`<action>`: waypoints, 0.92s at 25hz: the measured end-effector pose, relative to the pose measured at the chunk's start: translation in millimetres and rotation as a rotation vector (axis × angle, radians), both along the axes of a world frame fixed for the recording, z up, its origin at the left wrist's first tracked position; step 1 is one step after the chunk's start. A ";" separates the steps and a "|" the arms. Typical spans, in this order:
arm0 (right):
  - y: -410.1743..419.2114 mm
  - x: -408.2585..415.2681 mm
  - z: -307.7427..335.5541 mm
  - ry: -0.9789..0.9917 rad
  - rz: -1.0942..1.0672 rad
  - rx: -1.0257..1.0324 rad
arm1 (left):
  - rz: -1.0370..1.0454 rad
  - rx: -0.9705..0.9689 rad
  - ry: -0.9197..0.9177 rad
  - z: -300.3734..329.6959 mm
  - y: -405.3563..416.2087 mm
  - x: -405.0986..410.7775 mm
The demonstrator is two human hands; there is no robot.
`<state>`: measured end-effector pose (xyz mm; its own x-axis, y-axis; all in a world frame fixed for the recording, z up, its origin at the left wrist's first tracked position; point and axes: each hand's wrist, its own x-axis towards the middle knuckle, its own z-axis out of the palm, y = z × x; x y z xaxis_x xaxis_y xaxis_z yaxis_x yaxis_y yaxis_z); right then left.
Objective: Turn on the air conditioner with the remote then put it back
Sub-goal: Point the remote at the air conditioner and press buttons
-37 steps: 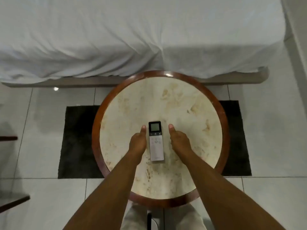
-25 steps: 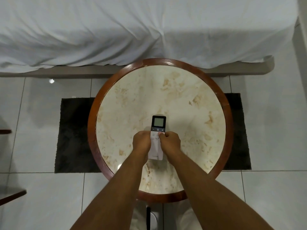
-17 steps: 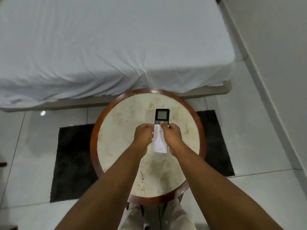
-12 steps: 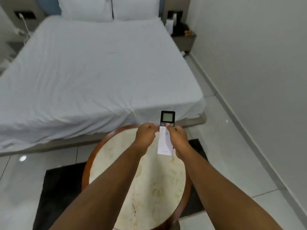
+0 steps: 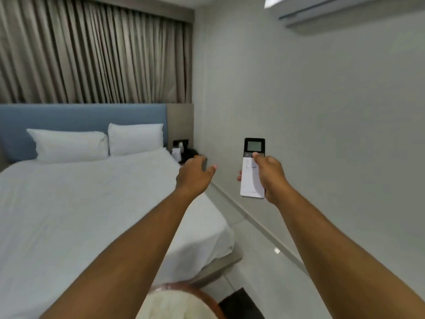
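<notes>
The white remote (image 5: 252, 178) with a dark screen at its top is held upright in the air in front of the right wall. My right hand (image 5: 269, 176) grips its lower half, the thumb resting on the buttons just below the screen. To the left of the remote, my left hand (image 5: 194, 174) hangs apart from it with fingers loosely spread and nothing in it. The white air conditioner (image 5: 326, 8) is mounted high on the right wall, partly cut off by the top edge. Only the far rim of the round table (image 5: 181, 300) shows at the bottom.
A bed with white sheets (image 5: 92, 215) and two pillows (image 5: 135, 139) fills the left. Grey curtains (image 5: 92, 54) hang behind its blue headboard. A bedside shelf with small items (image 5: 181, 150) sits in the corner. A dark mat (image 5: 241, 305) lies on the tiled floor.
Both hands lifted the remote off the table. The view swung up from the table to the room. My left hand let go and moved left; my right hand holds the remote alone.
</notes>
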<state>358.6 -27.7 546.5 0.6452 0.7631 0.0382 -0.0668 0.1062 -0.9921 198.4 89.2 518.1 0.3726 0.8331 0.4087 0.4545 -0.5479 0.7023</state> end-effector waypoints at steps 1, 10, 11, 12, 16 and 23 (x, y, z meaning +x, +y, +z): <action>-9.5 7.1 20.4 -0.012 -0.004 0.040 | -0.002 0.081 0.029 20.8 0.0 8.7; -97.3 48.2 193.6 -0.302 -0.196 0.279 | 0.059 0.818 0.055 207.6 -34.7 72.3; -106.6 50.1 210.8 -0.336 -0.228 0.290 | 0.075 0.882 0.048 223.7 -39.8 76.9; -115.3 52.0 226.7 -0.361 -0.253 0.303 | 0.091 0.942 0.041 238.7 -45.5 80.5; -142.9 56.5 266.2 -0.416 -0.306 0.367 | 0.155 1.086 0.008 279.4 -65.3 94.9; -153.6 65.0 266.2 -0.449 -0.377 0.376 | 0.138 1.071 -0.041 282.2 -72.3 118.0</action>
<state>423.5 -181.3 812.7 0.7238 0.3727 0.5807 0.4499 0.3832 -0.8067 316.4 16.9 800.3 0.2718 0.0694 0.9598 0.5466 -0.8320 -0.0946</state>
